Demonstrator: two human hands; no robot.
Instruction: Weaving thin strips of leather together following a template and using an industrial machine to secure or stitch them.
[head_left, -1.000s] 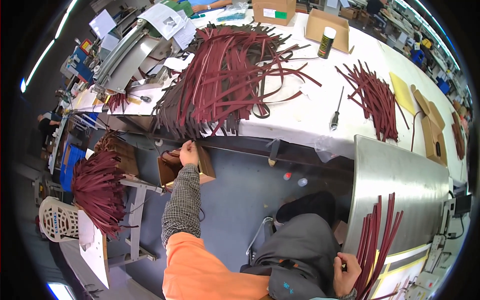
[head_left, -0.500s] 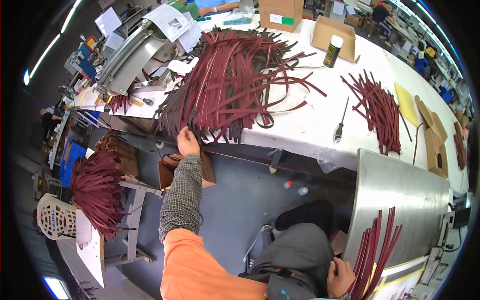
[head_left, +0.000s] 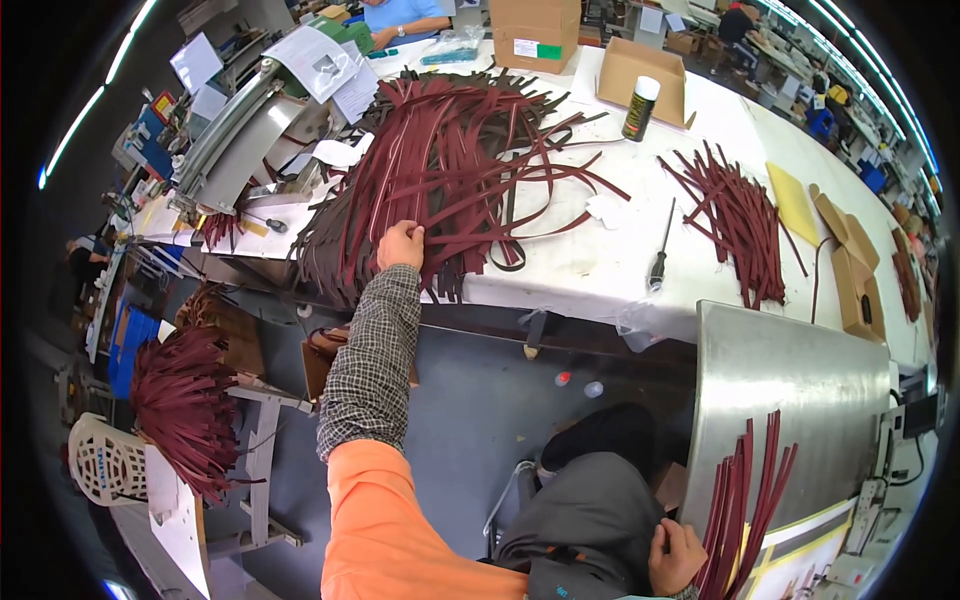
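Note:
A large heap of maroon strips [head_left: 430, 170] lies on top of dark grey-brown strips [head_left: 325, 240] at the near edge of the white table. My left hand [head_left: 401, 246] is at the front of this heap, its fingers pinched together on a maroon strip; the fingertips are partly hidden. My right hand [head_left: 676, 556] rests low by my right thigh with loosely bent fingers somewhat apart and nothing visible in them. Close to its right, several long maroon strips [head_left: 735, 500] lie across the metal tabletop [head_left: 790, 380].
On the white table [head_left: 600, 265] are a screwdriver [head_left: 661, 250], a spray can [head_left: 641, 108], a smaller maroon strip pile [head_left: 740, 225] and open cardboard boxes [head_left: 640, 85]. A maroon bundle [head_left: 185, 410] hangs over a stand at left. Across the table sits a person in blue [head_left: 405, 15].
My left hand has moved from the heap's front edge farther onto the maroon strips, up and to the right. My right hand stays by my thigh. The whole view has shifted slightly.

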